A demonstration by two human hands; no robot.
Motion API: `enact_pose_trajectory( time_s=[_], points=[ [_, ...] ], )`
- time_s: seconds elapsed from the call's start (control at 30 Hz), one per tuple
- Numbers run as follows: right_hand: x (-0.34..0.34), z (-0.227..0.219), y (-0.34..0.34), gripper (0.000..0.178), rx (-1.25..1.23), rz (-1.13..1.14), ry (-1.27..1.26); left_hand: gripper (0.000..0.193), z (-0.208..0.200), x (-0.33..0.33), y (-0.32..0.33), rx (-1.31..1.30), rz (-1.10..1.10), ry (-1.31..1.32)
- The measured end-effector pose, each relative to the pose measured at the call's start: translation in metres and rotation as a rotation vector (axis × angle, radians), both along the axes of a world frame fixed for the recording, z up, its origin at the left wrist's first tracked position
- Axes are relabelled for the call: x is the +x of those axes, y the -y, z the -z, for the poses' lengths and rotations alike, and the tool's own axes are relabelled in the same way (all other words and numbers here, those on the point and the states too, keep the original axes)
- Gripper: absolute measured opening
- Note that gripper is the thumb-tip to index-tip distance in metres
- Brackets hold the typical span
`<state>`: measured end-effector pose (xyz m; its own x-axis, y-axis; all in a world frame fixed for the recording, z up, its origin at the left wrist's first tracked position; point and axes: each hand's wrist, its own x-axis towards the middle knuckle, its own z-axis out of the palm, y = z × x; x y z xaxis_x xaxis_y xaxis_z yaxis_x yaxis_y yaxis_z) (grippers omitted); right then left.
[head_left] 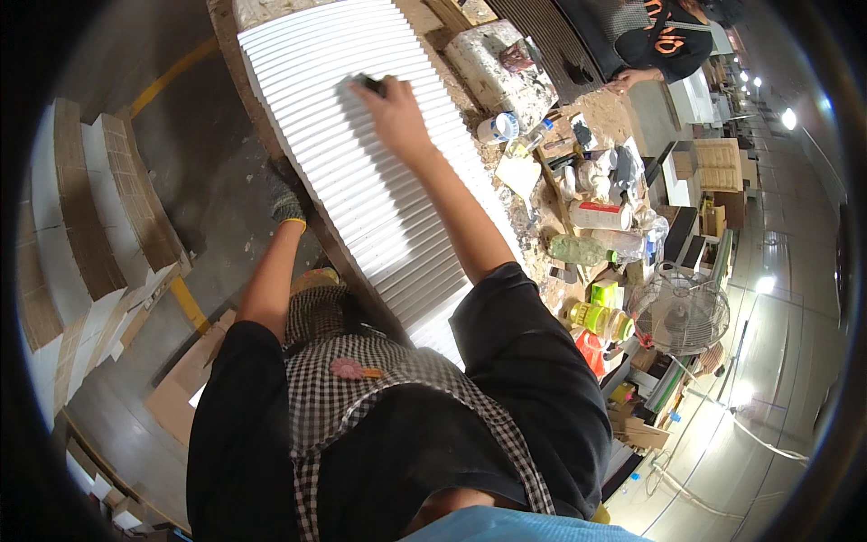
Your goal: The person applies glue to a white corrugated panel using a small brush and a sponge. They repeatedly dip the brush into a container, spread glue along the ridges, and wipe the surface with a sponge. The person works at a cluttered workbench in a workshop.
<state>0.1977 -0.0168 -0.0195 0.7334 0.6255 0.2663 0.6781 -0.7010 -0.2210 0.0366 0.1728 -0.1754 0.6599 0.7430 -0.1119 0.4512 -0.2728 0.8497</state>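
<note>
A long white ribbed panel (343, 117) lies along the bench, its slats running crosswise. Over its upper part reaches my right hand (397, 117), bare, with fingers closed round a small dark block (370, 84); the exact kind of block is unclear. A dark shadow falls on the slats beneath my right arm. My left hand (287, 200) wears a grey knitted glove with a yellow cuff. It is at the bench's left edge beside the panel, and its fingers are too dark to make out.
Right of the panel are a paint-spattered white container (501, 72), a white tub (498, 128), bottles and a wire-caged fan (679, 309). Another person's hand (623, 83) rests by a dark ribbed panel (564, 50). Stacked boards (86, 208) stand on the left.
</note>
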Motion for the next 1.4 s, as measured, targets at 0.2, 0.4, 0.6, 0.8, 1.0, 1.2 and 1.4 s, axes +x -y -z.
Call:
enact_pose_trajectory(
  time_s=[0.2, 0.4, 0.6, 0.8, 1.0, 1.2, 1.4],
  points=[
    [0.098, -0.005, 0.083, 0.040, 0.063, 0.380, 0.013, 0.076, 0.021, 0.002, -0.003, -0.028, 0.022, 0.052],
    [0.029, -0.002, -0.015, 0.043, -0.038, 0.481, 0.039, 0.070, 0.040, 0.000, -0.003, -0.004, 0.066, 0.072],
    [-0.077, -0.027, -0.114, 0.056, 0.274, -0.169, -0.139, 0.060, 0.030, 0.001, -0.003, 0.128, 0.085, 0.022],
    [0.008, -0.018, -0.038, 0.048, 0.112, -0.083, 0.043, 0.062, 0.018, 0.004, -0.003, -0.034, 0.010, 0.086],
    [0.096, -0.022, 0.049, 0.042, 0.031, 0.449, -0.005, 0.073, -0.001, 0.000, 0.002, -0.027, 0.041, -0.037],
    [0.002, -0.015, -0.059, 0.057, 0.177, -0.225, 0.054, 0.073, 0.013, -0.001, -0.001, 0.122, 0.003, -0.085],
    [0.063, -0.010, 0.004, 0.052, 0.041, 0.036, 0.128, 0.063, 0.034, 0.001, 0.005, 0.375, -0.100, -0.067]
  ],
)
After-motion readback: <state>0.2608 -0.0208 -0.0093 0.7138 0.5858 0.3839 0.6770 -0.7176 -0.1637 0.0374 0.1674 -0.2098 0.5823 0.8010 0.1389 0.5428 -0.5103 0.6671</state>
